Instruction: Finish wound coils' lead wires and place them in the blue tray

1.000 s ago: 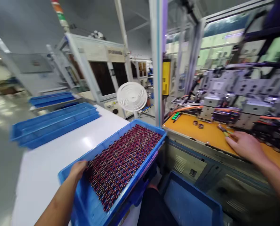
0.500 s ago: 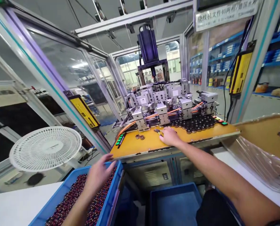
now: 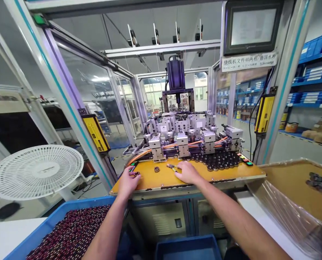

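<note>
My left hand (image 3: 127, 183) is closed at the left end of the orange-yellow worktop (image 3: 150, 183). Between its fingertips is a small wound motor stator (image 3: 136, 174), partly covered by the fingers. Another stator (image 3: 157, 169) lies on the worktop between my two hands. My right hand (image 3: 187, 173) rests on the worktop, fingers closed round the yellow handles of small cutting pliers (image 3: 172, 166). The jaws of the pliers point left, towards the lone stator. Behind and right of this hand, many dark stator cores (image 3: 221, 160) stand packed together.
A winding machine (image 3: 182, 142) with several metal blocks and orange tubes runs along the back. A blue bin (image 3: 65, 206) full of wound stators sits lower left, beside a white fan (image 3: 36, 171). Another blue bin (image 3: 188, 249) is below. A plastic-lined carton (image 3: 287, 171) stands right.
My left hand has moved from above the blue bin to the worktop and taken one of two stators lying there. My right hand stays on the pliers. The view has tilted up.
</note>
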`<state>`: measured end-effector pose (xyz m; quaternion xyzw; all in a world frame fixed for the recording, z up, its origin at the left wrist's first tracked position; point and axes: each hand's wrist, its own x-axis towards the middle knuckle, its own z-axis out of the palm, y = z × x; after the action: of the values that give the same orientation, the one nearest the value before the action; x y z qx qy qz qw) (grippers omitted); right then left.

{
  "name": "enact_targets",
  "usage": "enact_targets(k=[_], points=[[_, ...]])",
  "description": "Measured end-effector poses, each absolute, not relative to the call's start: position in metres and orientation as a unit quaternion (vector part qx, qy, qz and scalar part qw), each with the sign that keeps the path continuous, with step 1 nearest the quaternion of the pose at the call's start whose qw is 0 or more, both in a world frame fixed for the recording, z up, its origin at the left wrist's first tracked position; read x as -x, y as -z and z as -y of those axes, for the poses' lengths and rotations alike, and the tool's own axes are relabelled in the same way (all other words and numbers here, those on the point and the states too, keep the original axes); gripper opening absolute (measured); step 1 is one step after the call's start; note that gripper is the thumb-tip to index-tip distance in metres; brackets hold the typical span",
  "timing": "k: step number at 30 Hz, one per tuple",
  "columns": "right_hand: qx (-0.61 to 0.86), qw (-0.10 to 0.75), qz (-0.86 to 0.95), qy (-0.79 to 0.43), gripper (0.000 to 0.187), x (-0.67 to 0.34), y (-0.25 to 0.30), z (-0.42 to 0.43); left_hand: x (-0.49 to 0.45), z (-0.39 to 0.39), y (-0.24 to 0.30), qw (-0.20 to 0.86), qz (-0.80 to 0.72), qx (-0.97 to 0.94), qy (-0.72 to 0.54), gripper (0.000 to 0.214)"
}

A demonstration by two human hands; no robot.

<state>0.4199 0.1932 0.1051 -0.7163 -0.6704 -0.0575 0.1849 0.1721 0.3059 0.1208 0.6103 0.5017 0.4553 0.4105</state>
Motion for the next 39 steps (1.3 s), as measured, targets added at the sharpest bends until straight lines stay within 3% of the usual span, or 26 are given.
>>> enact_targets(k=[7, 10, 14, 16, 20, 24, 27, 30, 35, 39], points=[[0.693, 0.265, 0.669, 0.041, 0.026, -0.421, -0.106, -0.193, -0.124, -0.176, -0.092, 0.514, -0.410, -0.545, -0.520, 0.067], [0.670, 0.317, 0.670, 0.051, 0.027, -0.407, -0.114, -0.175, -0.116, -0.113, -0.074, 0.513, -0.366, -0.579, -0.518, 0.062], [0.580, 0.351, 0.735, 0.017, 0.042, -0.361, -0.124, -0.106, -0.100, -0.061, -0.053, 0.434, -0.329, -0.641, -0.541, 0.052], [0.467, 0.349, 0.813, -0.014, 0.040, -0.337, -0.126, -0.061, -0.094, -0.050, -0.046, 0.407, -0.298, -0.662, -0.554, 0.058], [0.405, 0.212, 0.889, -0.014, 0.019, -0.309, -0.121, -0.001, -0.091, -0.040, -0.042, 0.410, -0.283, -0.669, -0.551, 0.068], [0.405, 0.164, 0.891, -0.125, 0.031, -0.308, -0.115, 0.015, -0.097, -0.031, -0.047, 0.468, -0.315, -0.605, -0.561, 0.062], [0.362, 0.215, 0.853, -0.308, 0.031, -0.312, -0.116, 0.017, -0.102, -0.026, -0.050, 0.523, -0.333, -0.546, -0.564, 0.058], [0.382, 0.283, 0.757, -0.448, 0.016, -0.313, -0.111, 0.014, -0.104, -0.021, -0.051, 0.541, -0.336, -0.526, -0.563, 0.057], [0.475, 0.432, 0.501, -0.580, 0.035, -0.298, -0.092, -0.001, -0.109, -0.008, -0.049, 0.514, -0.335, -0.550, -0.566, 0.045], [0.436, 0.479, 0.440, -0.622, 0.034, -0.276, -0.079, -0.003, -0.112, -0.003, -0.044, 0.499, -0.343, -0.556, -0.569, 0.047]])
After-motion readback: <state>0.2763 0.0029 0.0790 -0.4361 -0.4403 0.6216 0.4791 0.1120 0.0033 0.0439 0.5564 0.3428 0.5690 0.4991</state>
